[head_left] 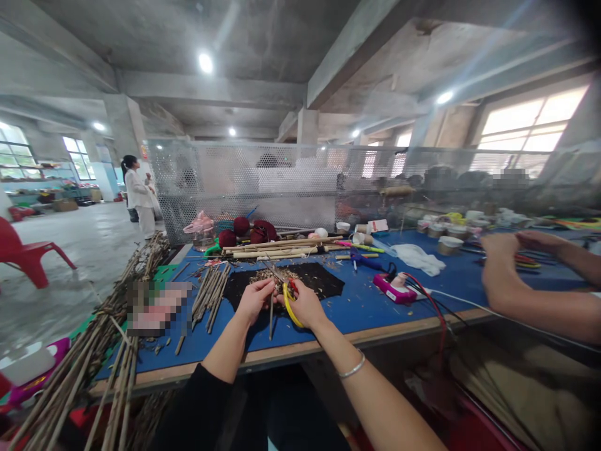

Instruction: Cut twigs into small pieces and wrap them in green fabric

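My left hand (256, 300) is closed on a thin brown stick (271, 321), which points down over the front of the blue table (328, 334). Close beside it, my right hand (304, 304) grips scissors with yellow and red handles (292, 308); their blades point up and to the left, near the top of the stick. Beneath and behind both hands lies a black cloth (323, 280) scattered with small wood chips. Cut sticks (211, 291) form a loose pile left of the cloth.
Long branches (79, 369) lean along the left edge. Purple power strip (395, 288), glue gun (366, 261) and white plastic (417, 258) lie to the right. Bamboo rods (277, 252) lie behind. Another person's arms (535, 300) reach in at right; a person (139, 197) stands far left.
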Available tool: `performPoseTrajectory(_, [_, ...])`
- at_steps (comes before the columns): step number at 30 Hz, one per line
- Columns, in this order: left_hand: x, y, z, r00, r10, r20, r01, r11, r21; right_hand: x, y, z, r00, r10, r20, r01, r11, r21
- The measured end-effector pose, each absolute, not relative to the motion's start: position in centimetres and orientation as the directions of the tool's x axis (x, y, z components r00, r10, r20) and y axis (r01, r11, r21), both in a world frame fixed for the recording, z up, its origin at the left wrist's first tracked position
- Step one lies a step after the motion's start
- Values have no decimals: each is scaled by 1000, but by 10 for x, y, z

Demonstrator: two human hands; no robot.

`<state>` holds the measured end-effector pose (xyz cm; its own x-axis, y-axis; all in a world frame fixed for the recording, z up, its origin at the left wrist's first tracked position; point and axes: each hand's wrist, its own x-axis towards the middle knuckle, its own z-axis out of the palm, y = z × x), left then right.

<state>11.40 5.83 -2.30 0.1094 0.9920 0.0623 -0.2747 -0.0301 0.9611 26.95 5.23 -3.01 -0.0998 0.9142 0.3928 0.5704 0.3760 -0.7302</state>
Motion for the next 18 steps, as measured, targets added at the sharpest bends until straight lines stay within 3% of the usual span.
performPoseTrajectory(7, [113, 58, -21, 45, 998, 38, -263, -25, 965, 270, 51, -26, -72, 927, 368, 803, 273, -530])
performPoseTrajectory(18, [113, 56, -17, -22, 1000, 18, -202, -22, 979, 268, 56, -28, -69, 935, 347, 905, 205, -372])
